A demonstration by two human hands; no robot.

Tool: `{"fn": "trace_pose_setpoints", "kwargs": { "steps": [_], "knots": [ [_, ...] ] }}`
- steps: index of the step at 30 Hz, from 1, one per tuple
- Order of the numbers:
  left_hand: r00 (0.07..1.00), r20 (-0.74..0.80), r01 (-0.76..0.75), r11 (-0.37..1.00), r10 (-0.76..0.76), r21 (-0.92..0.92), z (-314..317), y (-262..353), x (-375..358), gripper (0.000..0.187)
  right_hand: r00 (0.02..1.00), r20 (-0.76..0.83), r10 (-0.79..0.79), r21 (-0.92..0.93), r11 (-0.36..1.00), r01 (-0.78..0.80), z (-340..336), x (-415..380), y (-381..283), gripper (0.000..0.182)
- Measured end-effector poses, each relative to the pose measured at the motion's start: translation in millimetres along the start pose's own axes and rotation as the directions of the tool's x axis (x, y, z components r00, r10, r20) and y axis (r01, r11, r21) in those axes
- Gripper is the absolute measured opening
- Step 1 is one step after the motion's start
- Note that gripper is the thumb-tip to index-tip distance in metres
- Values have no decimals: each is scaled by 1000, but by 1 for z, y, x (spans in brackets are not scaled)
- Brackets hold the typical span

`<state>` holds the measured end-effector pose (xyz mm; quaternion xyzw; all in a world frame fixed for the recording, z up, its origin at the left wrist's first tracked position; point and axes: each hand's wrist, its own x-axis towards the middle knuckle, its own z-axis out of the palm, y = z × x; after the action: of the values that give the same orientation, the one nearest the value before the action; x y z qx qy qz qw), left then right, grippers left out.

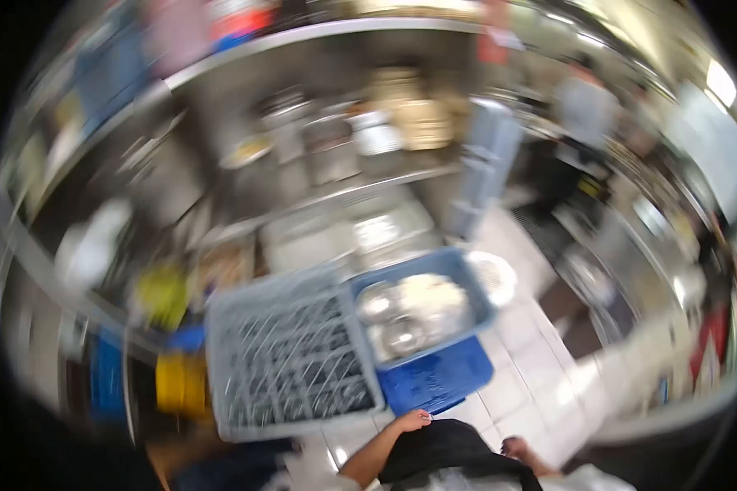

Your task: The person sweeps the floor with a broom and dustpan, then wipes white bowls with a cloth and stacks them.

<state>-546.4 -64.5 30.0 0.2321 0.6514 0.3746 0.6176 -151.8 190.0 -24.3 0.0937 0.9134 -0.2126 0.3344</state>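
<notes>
1. Room: kitchen, w/ pale tiled floor (512,360) to the R, shiny in spots; metal shelf (319,33) runs up top, stacked pans (332,147) on a lower level.
2. Work area in front of me: grey rack (258,307) w/ gridded base on L; blue-grey tub (479,299) next to it, holding round metal bowls (404,335) plus pale stuff I can't ID.
3. Blue flat piece (442,372) is just below the tub, approx. centre, between it and me.
4. My L hand (412,421) is by the near edge of that piece, at the side of my dark apron (446,446); fingers look curled. Can't tell if it's gripping cloth, the piece or nothing.
5. My R hand (515,448) is low, other side of apron, over floor, well apart from the tub. Too dark/small; can't tell if clenched or loose.
6. Yellow container (180,385) L of rack. Person (585,102) far off, upper R, blurred.
7. Whole view smeared; labels unreadable. Corners black, my forearms cut off at bottom.
</notes>
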Motion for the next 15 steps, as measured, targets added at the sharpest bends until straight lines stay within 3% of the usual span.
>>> {"fn": "trace_pose_setpoints", "kwargs": {
  "steps": [1,2,5,6,8,9,10,12,14,15],
  "knots": [
    [997,72,17,1000,-16,-16,-1,20,10,49,999,24,-48,208,977,42,47,14,32,20],
    [994,97,53,996,-46,-69,0,32,23,46,945,67,320,489,815,-311,37,5,7,28],
    [970,199,151,988,-140,-42,10,52,59,48,820,-28,572,743,561,-366,33,-18,-19,27],
    [958,222,187,982,-183,6,17,55,68,48,727,117,677,817,351,-458,6,-27,-38,30],
    [916,304,246,965,-263,95,31,69,88,47,637,250,729,856,141,-497,-31,-38,-49,36],
    [894,365,262,964,-258,40,39,61,111,49,600,160,784,865,181,-468,-22,-31,-44,37],
    [869,403,244,957,-288,158,49,73,125,48,549,73,832,864,223,-452,-9,-30,-33,38],
    [845,435,236,947,-311,219,68,87,166,46,456,86,886,895,132,-426,-19,-52,-23,45],
    [874,381,207,940,-303,273,88,111,199,43,451,113,885,912,88,-401,-17,-57,11,44],
    [888,357,191,938,-291,290,99,126,219,42,528,224,819,894,43,-446,-4,-55,39,45]
  ]
}}
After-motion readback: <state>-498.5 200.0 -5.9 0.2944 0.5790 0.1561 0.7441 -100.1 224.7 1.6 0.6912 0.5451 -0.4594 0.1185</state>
